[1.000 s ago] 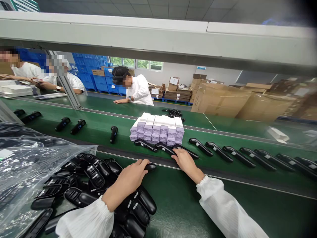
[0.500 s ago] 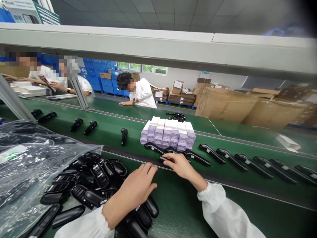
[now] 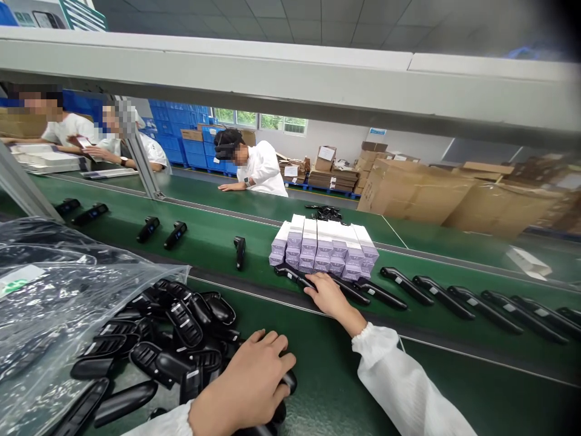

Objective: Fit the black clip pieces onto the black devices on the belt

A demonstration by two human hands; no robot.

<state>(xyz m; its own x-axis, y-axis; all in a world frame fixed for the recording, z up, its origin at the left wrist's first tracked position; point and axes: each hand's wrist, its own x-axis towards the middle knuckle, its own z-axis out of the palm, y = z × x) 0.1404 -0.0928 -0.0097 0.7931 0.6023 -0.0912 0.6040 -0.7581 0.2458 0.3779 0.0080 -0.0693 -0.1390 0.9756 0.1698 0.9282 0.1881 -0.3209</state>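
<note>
My right hand (image 3: 327, 295) reaches over the green conveyor belt (image 3: 204, 239) and rests on a black handheld device (image 3: 303, 278) in front of a block of white and purple boxes (image 3: 324, 245). Its fingers curl over the device. My left hand (image 3: 256, 378) lies low on the near bench, fingers closed over a black device (image 3: 284, 393) at the edge of a heap of black devices (image 3: 172, 339). A row of the same black devices (image 3: 454, 297) runs rightward along the belt.
A clear plastic bag (image 3: 59, 303) covers more black devices at the left. Several single devices (image 3: 175, 235) lie farther up the belt. Three people in white sit at the far side. Cardboard boxes (image 3: 408, 188) stack at the back right. A grey beam (image 3: 290, 79) crosses overhead.
My left hand has pulled back from the belt's edge to the near heap and closed on a device. My right hand has set its device on the belt by the boxes.
</note>
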